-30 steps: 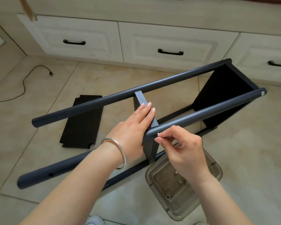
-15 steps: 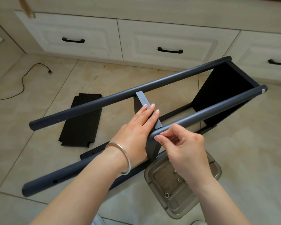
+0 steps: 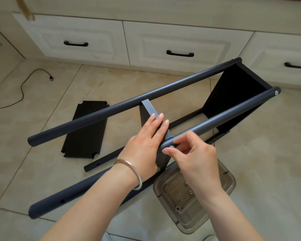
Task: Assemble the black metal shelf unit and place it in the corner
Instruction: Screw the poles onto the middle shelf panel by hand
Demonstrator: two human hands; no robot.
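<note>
Beige floor tiles (image 3: 250, 171) filled the scene, and along the far wall ran a low white cabinet with three drawers (image 3: 179, 44) in view, each bearing one black handle. On the far left a black cable (image 3: 23, 89) snaked across the floor.

On the tiles lay the partly built black metal shelf unit (image 3: 163, 91), tipped on its side. Four round posts could be counted: one far post, one near-right post (image 3: 224, 115), one thick post (image 3: 73, 195) low on the near left, and one thinner-looking post (image 3: 101, 161) lying on the floor beneath. One shelf panel (image 3: 233, 94) was fixed between the posts at the far right end, with a silvery screw head showing at each of the two upper post tips. A second panel (image 3: 149, 108) stood on edge at the middle of the frame, spanning from the far post to the near-right post. A third panel (image 3: 85, 131) lay flat and loose on the floor to the left, apart from the frame.

The left hand (image 3: 146, 140), a silver bangle (image 3: 130, 171) on its wrist, lay with straight fingers pressed flat on the top edge of the middle panel. The right hand (image 3: 193, 153) pinched a small silvery screw (image 3: 171, 146) between thumb and forefinger, right at the near-right post where the middle panel met it.

Just below the right forearm sat one clear plastic tray (image 3: 229, 185) on the floor, holding a few small metal fittings; their exact number could not be told.
</note>
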